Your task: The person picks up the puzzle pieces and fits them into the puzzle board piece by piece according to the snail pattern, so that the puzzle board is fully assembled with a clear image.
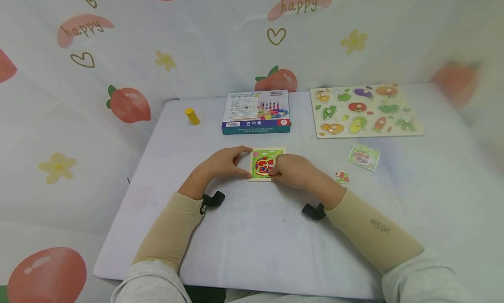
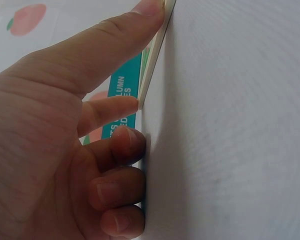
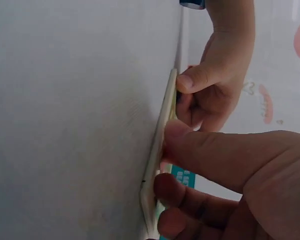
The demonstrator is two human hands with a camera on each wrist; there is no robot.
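A small framed picture puzzle with a red and blue spiral figure on green lies on the table. My left hand holds its left side, with thumb and index finger at the two left corners. In the left wrist view, the other fingers of the left hand curl beside the frame's edge. Over the puzzle's right part, my right hand has bent fingers and seems to pinch a puzzle piece, mostly hidden by the fingers. The right thumb sits at the puzzle frame in the right wrist view.
A small loose puzzle piece and a square picture card lie right of my right hand. Behind stand a flat game box, a vegetable peg board and a yellow cylinder. White printed cloth hangs behind the table.
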